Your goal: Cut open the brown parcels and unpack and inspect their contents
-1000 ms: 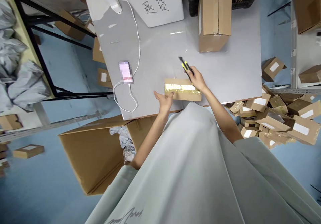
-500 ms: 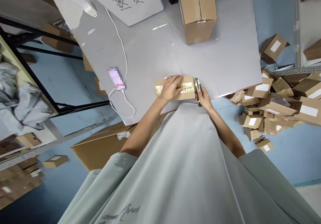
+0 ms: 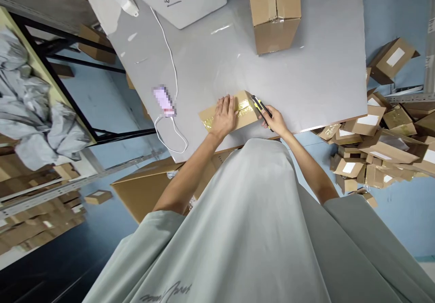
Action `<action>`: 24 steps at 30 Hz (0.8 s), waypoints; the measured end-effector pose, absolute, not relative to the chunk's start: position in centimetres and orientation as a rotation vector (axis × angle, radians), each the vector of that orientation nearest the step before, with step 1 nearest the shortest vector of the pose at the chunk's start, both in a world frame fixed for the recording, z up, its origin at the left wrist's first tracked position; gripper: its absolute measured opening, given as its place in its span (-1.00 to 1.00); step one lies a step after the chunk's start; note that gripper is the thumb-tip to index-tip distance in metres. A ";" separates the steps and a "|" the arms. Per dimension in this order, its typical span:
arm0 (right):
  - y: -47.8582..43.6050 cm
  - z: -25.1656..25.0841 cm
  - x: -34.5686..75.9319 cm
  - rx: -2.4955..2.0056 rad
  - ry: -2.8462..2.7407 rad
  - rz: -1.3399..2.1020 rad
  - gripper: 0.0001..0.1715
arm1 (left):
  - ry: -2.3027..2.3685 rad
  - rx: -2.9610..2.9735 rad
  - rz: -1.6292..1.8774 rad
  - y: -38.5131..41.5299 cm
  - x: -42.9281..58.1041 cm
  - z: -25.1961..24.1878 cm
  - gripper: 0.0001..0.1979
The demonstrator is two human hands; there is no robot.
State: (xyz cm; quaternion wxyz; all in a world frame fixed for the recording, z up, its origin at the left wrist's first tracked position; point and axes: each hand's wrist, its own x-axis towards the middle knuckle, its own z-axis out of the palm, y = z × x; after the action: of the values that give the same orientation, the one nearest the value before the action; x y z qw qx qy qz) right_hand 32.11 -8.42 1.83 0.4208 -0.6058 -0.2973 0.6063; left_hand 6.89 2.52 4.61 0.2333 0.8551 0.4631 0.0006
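Note:
A small cardboard box (image 3: 248,118) with shiny yellowish tape lies slanted near the table's front edge. My left hand (image 3: 224,115) rests flat on top of it, fingers stretched out over the cardboard. In my right hand (image 3: 276,121) is a black and yellow box cutter (image 3: 261,110), gripped by its handle. The cutter's tip end is at the box's right end; whether the blade touches the tape is too small to tell.
On the grey table (image 3: 204,63) stand a larger taped carton (image 3: 277,36) and a white bin (image 3: 183,4) with handwriting. A blurred-out phone (image 3: 163,100) lies left with a white cable. An open carton (image 3: 142,189) sits below the front edge. Many boxes (image 3: 370,153) are piled right.
The small box has turned so its right end points farther from me. My left hand has flattened on it. The box cutter has tilted, its tip now leaning left against the box's end.

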 end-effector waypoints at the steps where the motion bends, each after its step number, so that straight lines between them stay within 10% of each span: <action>1: -8.5 1.8 32.1 -1.506 -0.745 1.528 -0.33 | 1.263 2.348 -0.006 2.7 6.9 4.7 -0.16; 24: -6.7 2.9 33.7 -1.460 -0.945 1.586 -0.30 | 1.296 2.266 0.069 2.8 6.9 4.5 -0.11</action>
State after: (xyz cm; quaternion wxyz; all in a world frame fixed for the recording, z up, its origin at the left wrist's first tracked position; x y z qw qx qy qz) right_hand 33.66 -6.68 2.87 0.3838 -0.5728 -0.3707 0.6222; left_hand 6.89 2.81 4.49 0.2621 0.8373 0.4791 0.0255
